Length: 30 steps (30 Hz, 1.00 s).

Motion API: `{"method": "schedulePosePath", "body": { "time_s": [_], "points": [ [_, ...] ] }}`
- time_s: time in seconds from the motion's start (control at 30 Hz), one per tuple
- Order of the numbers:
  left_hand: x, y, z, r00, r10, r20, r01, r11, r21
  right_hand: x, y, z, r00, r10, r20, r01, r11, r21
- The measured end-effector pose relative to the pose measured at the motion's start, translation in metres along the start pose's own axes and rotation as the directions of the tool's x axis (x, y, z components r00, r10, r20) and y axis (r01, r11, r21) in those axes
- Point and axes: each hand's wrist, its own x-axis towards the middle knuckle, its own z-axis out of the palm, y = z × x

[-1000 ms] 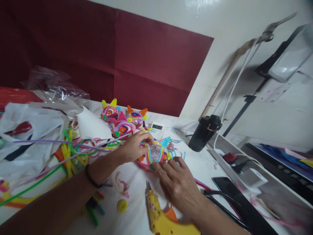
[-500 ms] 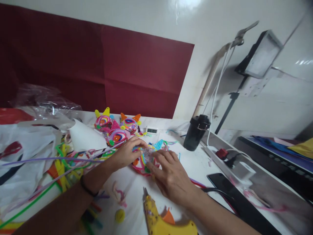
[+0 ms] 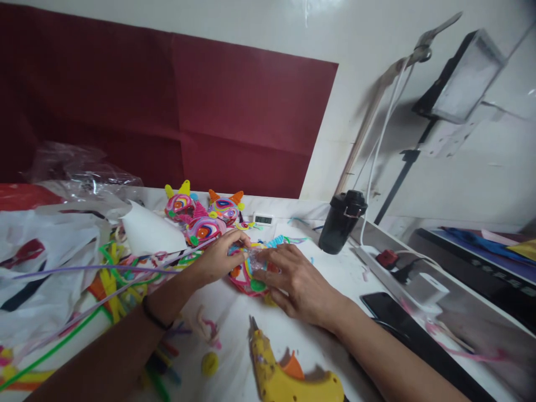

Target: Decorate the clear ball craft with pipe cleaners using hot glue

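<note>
Dark red paper (image 3: 167, 111) covers the wall behind a white desk (image 3: 335, 273), and a pale wall runs along the right with a light panel on a black stand (image 3: 460, 78) leaning over it. White plastic bags (image 3: 50, 245) are heaped on the left of the desk, with a tangle of loose pipe cleaners (image 3: 113, 279) in green, yellow, purple and pink spilling out in front of them. A white paper cone (image 3: 148, 231) lies at the far edge of that tangle.

A yellow glue gun (image 3: 288, 379) lies at the near edge of the desk, nozzle pointing away, close to the right forearm. A black lidded bottle (image 3: 341, 221) stands upright to the far right, beside a white power strip (image 3: 402, 279) with a red plug, and a dark phone (image 3: 385, 307) lies flat nearer the right arm.

Three finished pipe-cleaner figures (image 3: 201, 215) with coiled faces and small horns sit clustered near the back, a small digital clock (image 3: 263, 219) just right of them.

Both hands meet in the middle of the desk over another pipe-cleaner figure (image 3: 247, 279), which rests on the surface. The left hand (image 3: 220, 257) is closed on its upper left edge. The right hand (image 3: 297, 285) lies over its right side, fingertips pinched on a small clear piece (image 3: 255, 258) at the figure's middle. A little yellow coil (image 3: 209, 364) lies alone near the glue gun.
</note>
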Motion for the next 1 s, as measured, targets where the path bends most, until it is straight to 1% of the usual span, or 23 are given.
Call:
{"method": "schedulePosePath", "body": {
  "time_s": [0.13, 0.23, 0.3, 0.4, 0.5, 0.6, 0.63, 0.67, 0.7, 0.83, 1.0],
  "points": [
    [-0.005, 0.004, 0.003, 0.995, 0.073, -0.062, -0.067, 0.994, 0.09, -0.001, 0.0, 0.0, 1.0, 0.004, 0.01, -0.004, 1.0, -0.011],
    [-0.009, 0.008, 0.005, 0.984, 0.134, -0.116, -0.111, 0.976, 0.188, -0.001, 0.0, -0.001, 1.0, 0.004, 0.02, -0.003, 1.0, -0.02],
    [-0.011, 0.009, 0.005, 0.972, 0.191, -0.138, -0.149, 0.952, 0.266, -0.001, 0.0, -0.002, 1.0, -0.002, 0.028, 0.002, 1.0, -0.024],
    [-0.015, 0.01, 0.006, 0.947, 0.294, -0.127, -0.223, 0.89, 0.399, 0.0, -0.002, -0.002, 0.999, -0.009, 0.033, 0.01, 1.0, -0.028],
    [-0.022, 0.009, 0.009, 0.908, 0.407, -0.101, -0.292, 0.787, 0.543, 0.0, -0.002, -0.002, 1.0, -0.01, 0.027, 0.011, 0.999, -0.032],
    [-0.029, 0.008, 0.015, 0.84, 0.538, -0.07, -0.368, 0.66, 0.655, 0.0, -0.002, -0.002, 1.0, -0.003, 0.025, 0.003, 1.0, -0.023],
    [-0.032, 0.008, 0.016, 0.819, 0.569, -0.069, -0.383, 0.633, 0.672, 0.0, -0.002, -0.002, 1.0, -0.003, 0.022, 0.003, 1.0, -0.02],
    [-0.034, 0.009, 0.018, 0.808, 0.584, -0.078, -0.387, 0.626, 0.677, 0.0, -0.001, -0.002, 1.0, -0.007, 0.017, 0.007, 1.0, -0.018],
    [-0.036, 0.009, 0.02, 0.808, 0.582, -0.093, -0.381, 0.636, 0.671, -0.001, -0.001, -0.002, 1.0, -0.011, 0.011, 0.011, 1.0, -0.016],
    [-0.042, 0.009, 0.023, 0.851, 0.505, -0.144, -0.324, 0.721, 0.613, -0.001, 0.0, -0.001, 1.0, -0.019, -0.003, 0.019, 1.0, -0.01],
    [-0.042, 0.006, 0.022, 0.865, 0.478, -0.154, -0.314, 0.753, 0.578, -0.001, 0.0, -0.001, 1.0, -0.015, -0.006, 0.015, 1.0, -0.003]
  ]
}}
